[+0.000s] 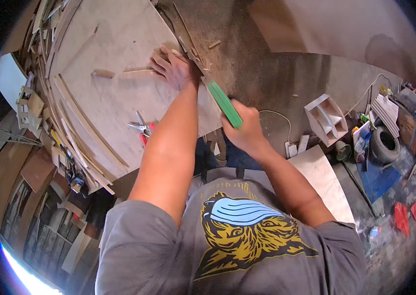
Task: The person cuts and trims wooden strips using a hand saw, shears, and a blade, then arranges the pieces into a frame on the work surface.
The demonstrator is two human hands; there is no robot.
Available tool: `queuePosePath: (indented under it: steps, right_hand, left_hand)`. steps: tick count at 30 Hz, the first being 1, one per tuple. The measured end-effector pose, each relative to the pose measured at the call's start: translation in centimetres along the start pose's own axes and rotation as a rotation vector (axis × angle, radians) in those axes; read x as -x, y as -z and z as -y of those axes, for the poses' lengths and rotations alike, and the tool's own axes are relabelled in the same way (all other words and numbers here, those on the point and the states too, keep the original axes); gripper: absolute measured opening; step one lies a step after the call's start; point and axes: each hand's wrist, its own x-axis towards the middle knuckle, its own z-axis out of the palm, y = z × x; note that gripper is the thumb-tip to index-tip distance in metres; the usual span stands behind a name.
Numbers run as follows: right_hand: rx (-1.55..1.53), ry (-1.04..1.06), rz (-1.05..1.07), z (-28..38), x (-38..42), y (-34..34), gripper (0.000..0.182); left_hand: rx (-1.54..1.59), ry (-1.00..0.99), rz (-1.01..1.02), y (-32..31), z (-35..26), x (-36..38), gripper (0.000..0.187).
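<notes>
My left hand [172, 68] lies on the pale wooden board [134, 44] near its right edge, fingers spread and pointing up and left. Its fingertips rest at the end of a short, light wood strip [136, 74]. Closed around the near end of a long green-bodied tool [225, 104] is my right hand [242, 125]. The tool slants up and left along the board's edge; its narrow greyish far end reaches close to my left wrist, and its working part is hard to make out. Pliers with red handles [141, 129] lie left of my left forearm.
A small wood block [102, 73] and long curved strips [87, 128] lie on the board. Scrap wood is heaped along its left side. On the floor at right are a wooden box with dividers [326, 119], a tyre [385, 145] and a white cable [279, 114].
</notes>
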Motion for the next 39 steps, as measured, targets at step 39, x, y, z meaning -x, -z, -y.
queuePosePath:
  steps: [39]
  right_hand:
    - [0.17,-0.084,-0.13,-0.6,7.5,2.9,0.016]
  left_hand:
    - [0.148,0.026,0.095,2.7,-1.2,-0.4,0.059]
